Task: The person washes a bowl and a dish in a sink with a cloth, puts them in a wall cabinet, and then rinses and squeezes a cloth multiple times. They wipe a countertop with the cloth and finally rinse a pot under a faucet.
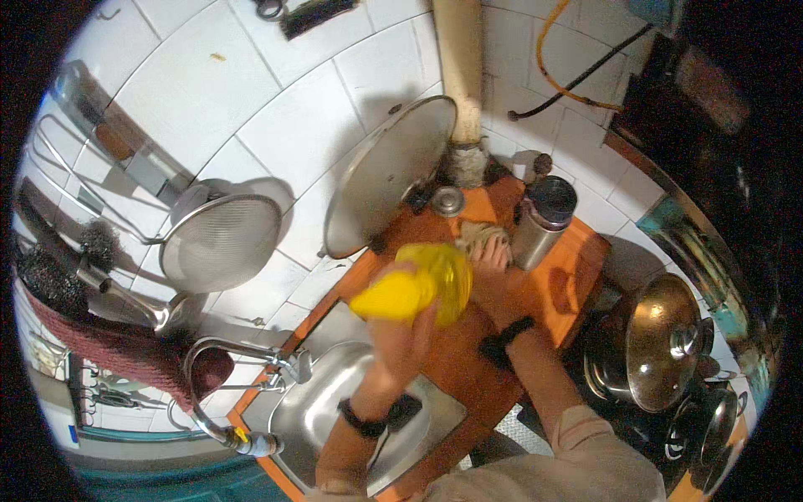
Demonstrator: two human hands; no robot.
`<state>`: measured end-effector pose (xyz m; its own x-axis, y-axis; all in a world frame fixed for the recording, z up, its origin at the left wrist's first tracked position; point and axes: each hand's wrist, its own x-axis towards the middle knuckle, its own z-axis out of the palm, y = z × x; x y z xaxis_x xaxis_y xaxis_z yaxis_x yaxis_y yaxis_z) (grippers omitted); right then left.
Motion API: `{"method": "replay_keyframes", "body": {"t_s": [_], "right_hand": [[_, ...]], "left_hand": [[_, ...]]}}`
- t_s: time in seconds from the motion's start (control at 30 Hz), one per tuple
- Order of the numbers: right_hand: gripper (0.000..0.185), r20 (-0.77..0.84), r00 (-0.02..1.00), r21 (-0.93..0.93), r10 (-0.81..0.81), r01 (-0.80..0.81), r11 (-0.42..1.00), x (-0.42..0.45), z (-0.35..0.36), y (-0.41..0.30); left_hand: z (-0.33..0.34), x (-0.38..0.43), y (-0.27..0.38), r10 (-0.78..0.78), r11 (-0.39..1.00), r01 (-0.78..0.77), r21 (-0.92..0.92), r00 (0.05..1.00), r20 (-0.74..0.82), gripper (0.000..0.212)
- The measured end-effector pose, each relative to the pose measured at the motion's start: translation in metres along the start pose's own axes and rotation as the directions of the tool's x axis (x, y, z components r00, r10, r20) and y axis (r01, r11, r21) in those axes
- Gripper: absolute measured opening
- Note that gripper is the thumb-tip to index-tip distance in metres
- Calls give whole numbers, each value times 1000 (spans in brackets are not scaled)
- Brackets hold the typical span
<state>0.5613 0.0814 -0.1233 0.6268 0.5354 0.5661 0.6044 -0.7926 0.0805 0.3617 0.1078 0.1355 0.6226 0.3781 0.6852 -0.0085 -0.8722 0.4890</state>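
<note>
A bright yellow bottle [401, 292], blurred, is gripped by my left hand [408, 339] above the corner between the steel sink and the orange countertop [464, 351]. On the counter's far part, my right hand [499, 254] lies over a crumpled beige cloth [480, 235], its fingers partly hidden. Just right of that hand stands a steel jar with a dark lid [546, 216]. A small round metal lid [448, 201] rests behind the cloth. Both my wrists wear dark bands.
The steel sink [313, 401] and its curved faucet [207, 345] are at left. A large pan lid [389, 182] leans against the tiled wall. A mesh strainer [219, 241] hangs at left. Lidded metal pots [665, 342] stand at right; a pipe [461, 75] rises behind.
</note>
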Motion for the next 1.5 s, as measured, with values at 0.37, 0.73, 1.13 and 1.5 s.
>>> {"method": "replay_keyframes", "body": {"t_s": [0.37, 0.73, 1.13, 1.5], "right_hand": [[58, 225, 746, 563, -627, 426, 709, 7, -107, -109], [45, 81, 486, 533, -870, 717, 450, -37, -92, -112], [35, 208, 882, 442, -422, 300, 845, 11, -30, 13], [53, 246, 514, 663, -822, 529, 530, -123, -190, -19]], "left_hand": [[-99, -148, 33, -456, 890, 445, 101, 881, 129, 30], [-121, -120, 29, -208, 947, 216, 237, 976, -59, 35], [-1, -49, -44, -142, 951, 162, 264, 986, -91, 20], [80, 12, -73, -222, 941, 265, 210, 953, -206, 42]]}}
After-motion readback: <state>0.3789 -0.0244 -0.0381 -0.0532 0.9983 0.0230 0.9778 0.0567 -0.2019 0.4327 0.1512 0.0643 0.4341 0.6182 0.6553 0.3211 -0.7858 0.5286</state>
